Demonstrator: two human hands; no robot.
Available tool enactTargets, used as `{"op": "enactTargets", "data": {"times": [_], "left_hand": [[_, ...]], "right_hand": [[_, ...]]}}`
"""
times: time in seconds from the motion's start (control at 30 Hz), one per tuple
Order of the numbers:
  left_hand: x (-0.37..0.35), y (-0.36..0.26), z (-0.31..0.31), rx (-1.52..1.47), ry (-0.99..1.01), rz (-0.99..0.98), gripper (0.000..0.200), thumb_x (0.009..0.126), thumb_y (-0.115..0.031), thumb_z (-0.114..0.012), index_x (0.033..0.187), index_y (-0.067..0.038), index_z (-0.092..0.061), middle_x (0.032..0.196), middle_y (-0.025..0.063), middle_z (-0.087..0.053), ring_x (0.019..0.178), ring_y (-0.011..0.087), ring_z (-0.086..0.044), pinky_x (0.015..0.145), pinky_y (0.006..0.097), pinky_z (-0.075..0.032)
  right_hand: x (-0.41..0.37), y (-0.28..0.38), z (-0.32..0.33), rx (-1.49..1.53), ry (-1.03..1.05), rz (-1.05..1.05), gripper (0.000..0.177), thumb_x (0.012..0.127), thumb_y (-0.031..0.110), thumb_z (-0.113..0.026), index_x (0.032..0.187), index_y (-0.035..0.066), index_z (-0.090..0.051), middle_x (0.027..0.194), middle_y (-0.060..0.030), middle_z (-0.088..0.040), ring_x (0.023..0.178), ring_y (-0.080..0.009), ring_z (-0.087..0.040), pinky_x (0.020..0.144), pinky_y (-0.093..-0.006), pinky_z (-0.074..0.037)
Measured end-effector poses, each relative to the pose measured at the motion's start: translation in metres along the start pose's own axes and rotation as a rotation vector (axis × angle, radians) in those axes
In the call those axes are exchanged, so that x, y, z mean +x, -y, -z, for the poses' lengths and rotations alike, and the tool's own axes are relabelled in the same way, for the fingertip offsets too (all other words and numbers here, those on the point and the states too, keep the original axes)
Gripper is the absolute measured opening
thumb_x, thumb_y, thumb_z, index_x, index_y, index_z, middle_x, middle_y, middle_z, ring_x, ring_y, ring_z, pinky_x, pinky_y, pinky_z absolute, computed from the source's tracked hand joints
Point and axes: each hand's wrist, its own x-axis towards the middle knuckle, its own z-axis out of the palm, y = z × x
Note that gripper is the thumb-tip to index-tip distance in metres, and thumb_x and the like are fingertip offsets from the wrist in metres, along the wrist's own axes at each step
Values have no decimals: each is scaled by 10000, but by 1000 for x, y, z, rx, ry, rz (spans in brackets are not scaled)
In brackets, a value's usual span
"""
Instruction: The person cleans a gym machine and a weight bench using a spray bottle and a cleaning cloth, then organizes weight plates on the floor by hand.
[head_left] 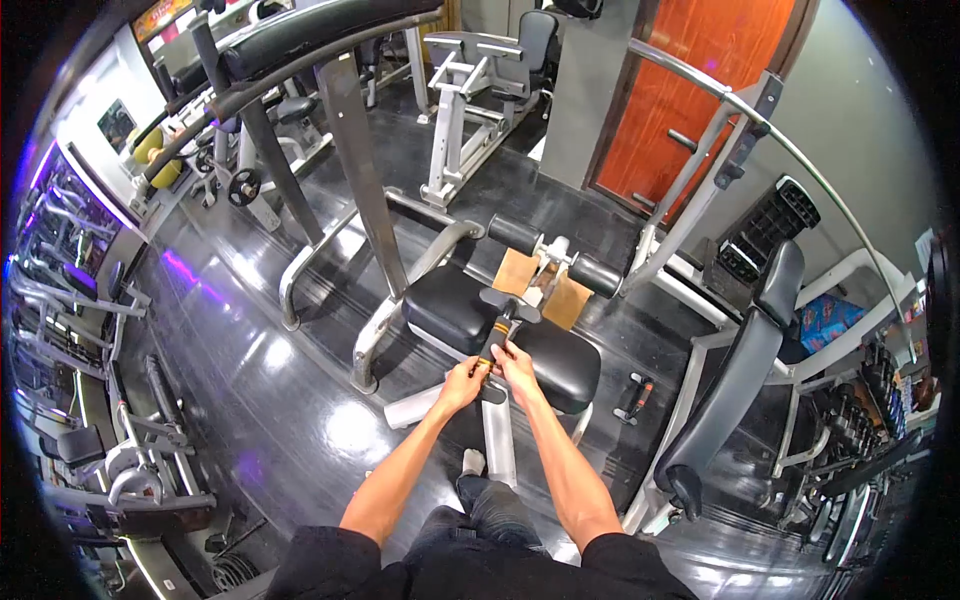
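Note:
A push-up bar (495,341) with a dark grip, orange rings and black feet is held out in front of me, over the black padded bench (567,372). Closed around its near end is my left hand (463,384). Fingers of my right hand (514,369) are closed on the same bar from the other side, close to the left. Part of the grip is hidden by both hands. A second push-up bar (634,399), with a reddish-orange grip, stands on the floor to the right of the bench.
Foam rollers (597,275) sit beyond the bench. A tall machine frame (362,170) rises ahead on the left. To my right is a padded incline bench (727,380), with a dumbbell rack (868,400) farther right. An orange door (690,90) is at the back.

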Motion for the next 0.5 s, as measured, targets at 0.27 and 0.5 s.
{"op": "enactTargets", "data": {"times": [0.27, 0.5], "left_hand": [[-114, -78, 4, -266, 43, -53, 267, 887, -179, -579, 1052, 30, -570, 855, 39, -632, 743, 72, -536, 657, 250, -447], [-247, -116, -37, -256, 161, -39, 424, 850, -175, -645, 1155, 89, -513, 942, 112, -673, 803, 92, -618, 709, 250, -491]], "right_hand": [[-144, 55, 11, -30, 97, 170, 375, 893, 194, -598, 1225, 33, -526, 1053, -11, -607, 901, -77, -577, 735, -236, -493], [-278, 19, 57, -169, -6, 240, 465, 854, 218, -652, 1210, -52, -524, 964, -52, -638, 824, -75, -569, 680, -225, -471]]}}
